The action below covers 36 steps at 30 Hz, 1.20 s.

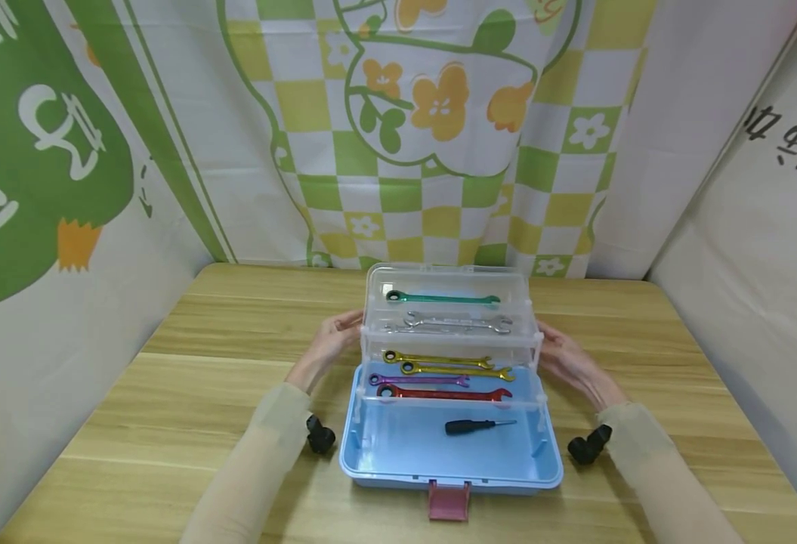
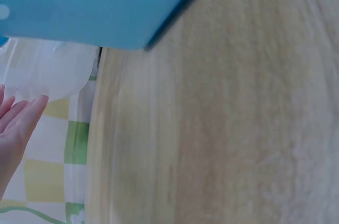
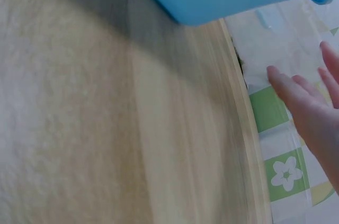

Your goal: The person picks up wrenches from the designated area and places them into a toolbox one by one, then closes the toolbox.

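A blue toolbox (image 1: pixel 398 457) stands unfolded on the table, its clear stepped trays (image 1: pixel 449 341) raised at the back. Green (image 1: pixel 446 298) and silver wrenches (image 1: pixel 459 323) lie in the upper part. Lower down are two gold wrenches (image 1: pixel 459 371), a purple wrench (image 1: pixel 418 380) and a red wrench (image 1: pixel 439 393). A black-handled screwdriver (image 1: pixel 466 427) lies in the blue base. My left hand (image 1: pixel 330 340) is at the left side of the trays, my right hand (image 1: pixel 568 361) at the right side. In both wrist views the fingers are extended; in the head view some fingertips are hidden behind the plastic.
The pink latch (image 1: pixel 449 502) hangs down at the box's front. Wood tabletop (image 1: pixel 187 423) lies on both sides of it. A patterned curtain (image 1: pixel 439 196) hangs behind the table's far edge. Each wrist carries a small black camera.
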Tool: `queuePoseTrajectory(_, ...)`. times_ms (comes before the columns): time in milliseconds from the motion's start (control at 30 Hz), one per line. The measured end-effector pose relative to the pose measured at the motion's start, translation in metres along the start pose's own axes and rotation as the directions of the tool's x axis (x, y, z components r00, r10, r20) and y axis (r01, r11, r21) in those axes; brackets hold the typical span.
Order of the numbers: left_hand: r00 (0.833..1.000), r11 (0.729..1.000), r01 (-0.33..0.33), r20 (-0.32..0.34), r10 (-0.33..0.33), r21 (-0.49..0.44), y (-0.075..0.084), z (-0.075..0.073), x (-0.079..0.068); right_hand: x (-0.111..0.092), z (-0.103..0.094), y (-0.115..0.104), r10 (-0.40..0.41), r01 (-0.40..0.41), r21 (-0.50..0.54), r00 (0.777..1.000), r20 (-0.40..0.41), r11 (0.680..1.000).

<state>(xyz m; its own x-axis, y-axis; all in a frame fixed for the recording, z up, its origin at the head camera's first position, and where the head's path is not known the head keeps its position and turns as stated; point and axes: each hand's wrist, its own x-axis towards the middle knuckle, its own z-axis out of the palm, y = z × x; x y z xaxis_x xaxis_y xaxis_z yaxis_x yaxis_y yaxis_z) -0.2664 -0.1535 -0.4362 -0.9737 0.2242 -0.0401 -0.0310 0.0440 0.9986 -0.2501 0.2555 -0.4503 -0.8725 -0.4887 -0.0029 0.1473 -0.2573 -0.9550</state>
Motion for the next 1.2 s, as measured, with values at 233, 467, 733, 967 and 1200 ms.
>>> queuePoseTrajectory(233, 0.995, 0.992, -0.094, -0.034, 0.091, -0.080, 0.003, 0.001, -0.005, -0.002, 0.000, 0.000, -0.113, 0.113, 0.007, 0.993, -0.033, 0.994)
queuePoseTrajectory(467, 0.988, 0.986, -0.151, -0.053, 0.148, -0.065, 0.010, 0.003, -0.017, -0.006, 0.006, -0.007, -0.143, 0.145, 0.029, 0.987, -0.066, 0.989)
queuePoseTrajectory(733, 0.978, 0.981, -0.191, -0.084, 0.189, -0.019, 0.012, 0.003, -0.025, -0.014, 0.018, -0.016, -0.162, 0.166, 0.032, 0.982, -0.092, 0.986)
queuePoseTrajectory(967, 0.974, 0.975, -0.221, -0.055, 0.220, 0.000, 0.018, 0.000, -0.036, -0.023, 0.023, -0.023, -0.230, 0.233, 0.101, 0.972, -0.043, 0.967)
queuePoseTrajectory(1200, 0.967, 0.965, -0.251, 0.018, 0.253, -0.077, 0.029, -0.002, -0.052, -0.036, 0.032, -0.033, -0.313, 0.306, 0.164, 0.949, 0.019, 0.938)
